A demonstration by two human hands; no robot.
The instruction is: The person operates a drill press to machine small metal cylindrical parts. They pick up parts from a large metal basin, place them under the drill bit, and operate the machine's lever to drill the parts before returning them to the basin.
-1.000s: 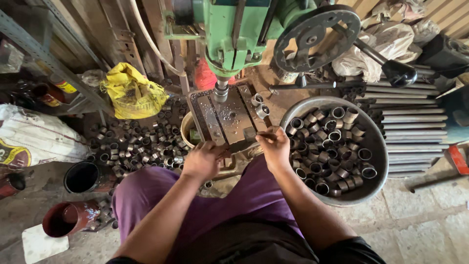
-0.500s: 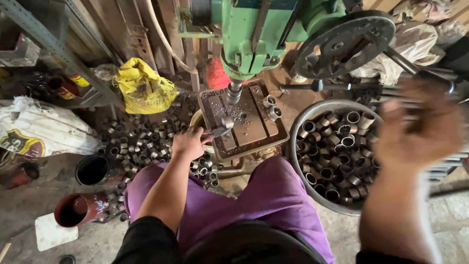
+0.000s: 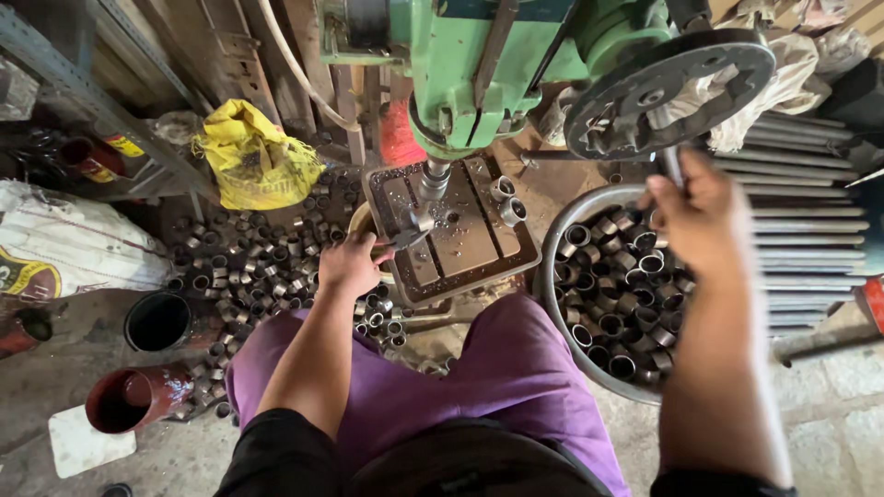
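Seen from above, our left hand (image 3: 348,264) pinches a short grey metal ring (image 3: 408,241) at the near-left edge of the drill's dark steel work plate (image 3: 460,241), under the silver spindle (image 3: 433,180); our right hand (image 3: 697,213) grips the feed-wheel lever (image 3: 670,158). Fingers so near the bit risk a catch. Open room is only at the plate's near edge; the round grey basin of rings (image 3: 564,267) crowds its right.

Daylight falls on a dusty stone floor (image 3: 856,368) paved in slabs. A yellow bag (image 3: 253,156) and a white sack (image 3: 74,244) lie far left; grey metal bars (image 3: 810,230) are stacked right.
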